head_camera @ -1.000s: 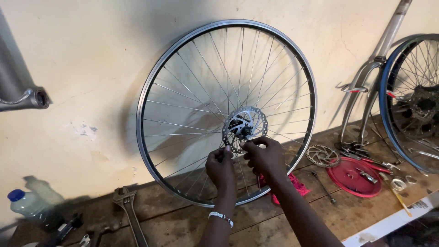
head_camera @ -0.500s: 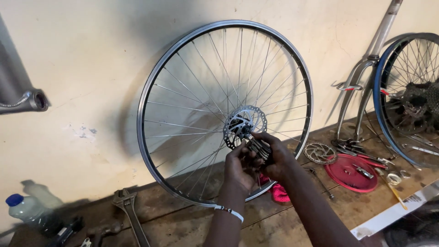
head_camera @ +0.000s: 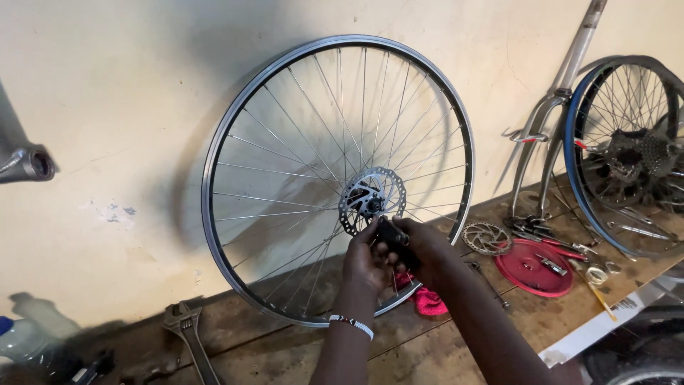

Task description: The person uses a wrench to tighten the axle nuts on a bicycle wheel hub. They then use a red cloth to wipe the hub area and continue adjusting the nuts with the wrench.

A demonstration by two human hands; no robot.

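Both my left hand (head_camera: pixel 367 260) and right hand (head_camera: pixel 420 249) have fingers closed on a small black tool (head_camera: pixel 393 232) just below the wheel (head_camera: pixel 235 128)'s disc rotor (head_camera: pixel 372 192), wheel leaning unsecured on the counter (head_camera: pixel 427 349), so I reckon a hard push could roll it or slip the tool into the spokes.

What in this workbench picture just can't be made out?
- The small dark tool in the head view: the left hand and right hand wrap it, so its kind stays unclear.
- The pink cloth: mostly behind the right forearm.
- The plastic bottle: blurred, cut by the left edge.
- The second wheel: cut by the right edge.
- Small parts on the red disc: too small.
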